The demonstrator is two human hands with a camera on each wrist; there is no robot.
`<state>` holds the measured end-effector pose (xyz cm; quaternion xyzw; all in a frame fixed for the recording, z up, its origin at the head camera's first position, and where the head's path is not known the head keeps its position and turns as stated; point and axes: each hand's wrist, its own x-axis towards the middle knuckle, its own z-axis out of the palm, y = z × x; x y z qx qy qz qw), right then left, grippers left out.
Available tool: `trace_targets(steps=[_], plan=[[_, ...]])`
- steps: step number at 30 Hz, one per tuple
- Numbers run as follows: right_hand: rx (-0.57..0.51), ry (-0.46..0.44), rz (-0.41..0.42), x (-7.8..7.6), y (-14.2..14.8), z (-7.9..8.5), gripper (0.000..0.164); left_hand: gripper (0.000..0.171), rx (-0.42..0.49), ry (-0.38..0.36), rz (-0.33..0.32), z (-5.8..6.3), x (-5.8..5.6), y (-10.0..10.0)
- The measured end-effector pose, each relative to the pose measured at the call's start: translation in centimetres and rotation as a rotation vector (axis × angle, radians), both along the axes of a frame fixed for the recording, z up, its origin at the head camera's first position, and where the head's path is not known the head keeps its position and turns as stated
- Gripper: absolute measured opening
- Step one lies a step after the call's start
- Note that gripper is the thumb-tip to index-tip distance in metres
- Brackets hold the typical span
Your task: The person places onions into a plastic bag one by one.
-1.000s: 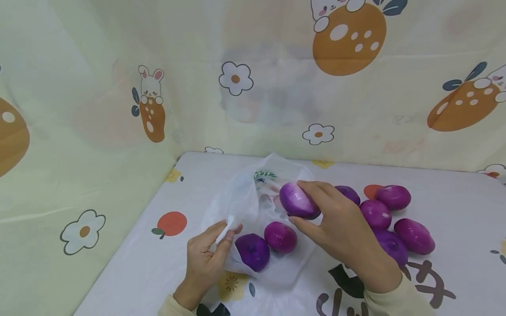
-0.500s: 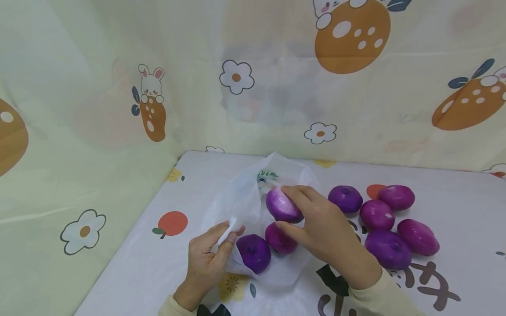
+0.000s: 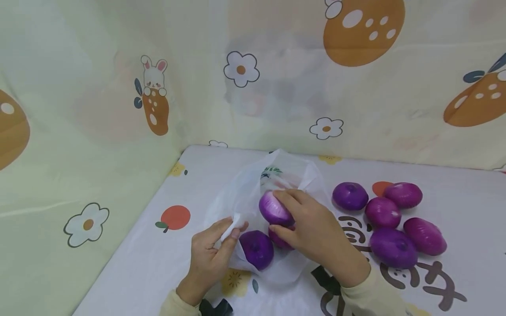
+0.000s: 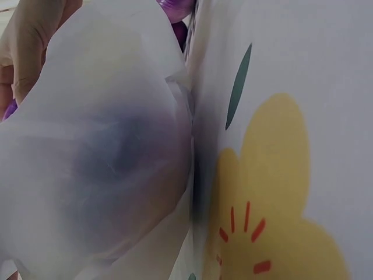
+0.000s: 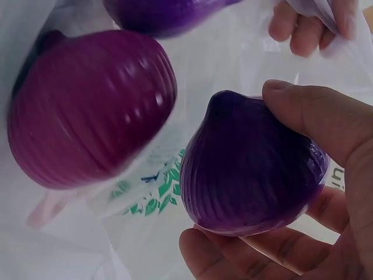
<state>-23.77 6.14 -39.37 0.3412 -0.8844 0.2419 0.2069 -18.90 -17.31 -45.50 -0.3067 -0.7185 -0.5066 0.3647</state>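
Note:
My right hand (image 3: pixel 316 224) grips a purple onion (image 3: pixel 272 208) between thumb and fingers, over the mouth of a white plastic bag (image 3: pixel 241 199). In the right wrist view the gripped onion (image 5: pixel 250 169) has a pointed top, and green leaf print shows on the bag behind it. My left hand (image 3: pixel 211 252) pinches the bag's edge at the near left. Inside the bag lie a dark purple onion (image 3: pixel 258 251) and a magenta onion (image 3: pixel 280 239), the latter partly covered by my right hand. Through the bag wall (image 4: pixel 116 70) in the left wrist view only a blurred dark shape shows.
Several more onions lie in a group to the right: a dark one (image 3: pixel 350 196) at its left, a large one (image 3: pixel 393 248) in front, a magenta one (image 3: pixel 424 236) beside it. The printed white tablecloth (image 3: pixel 158 263) meets patterned curtains (image 3: pixel 276 87) at the back and left.
My right hand has carried the gripped onion left and slightly down over the bag, uncovering onions of the group on the right. The left hand keeps its pinch. The head view has shifted slightly.

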Motion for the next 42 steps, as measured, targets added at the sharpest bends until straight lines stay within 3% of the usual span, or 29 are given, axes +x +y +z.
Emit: trace_targets(steps=[7, 17, 42], plan=[[-0.013, 0.003, 0.018, 0.1, -0.3, -0.6, 0.067, 0.032, -0.005, 0.017, 0.006, 0.0, -0.1, -0.1], [-0.011, 0.008, 0.047, -0.1, -0.8, -1.4, 0.067, 0.033, 0.004, -0.027, -0.016, 0.1, 0.0, 0.1], [-0.005, -0.004, 0.095, 0.2, -1.7, -3.2, 0.064, 0.031, 0.006, -0.042, -0.007, -0.1, 0.0, 0.0]])
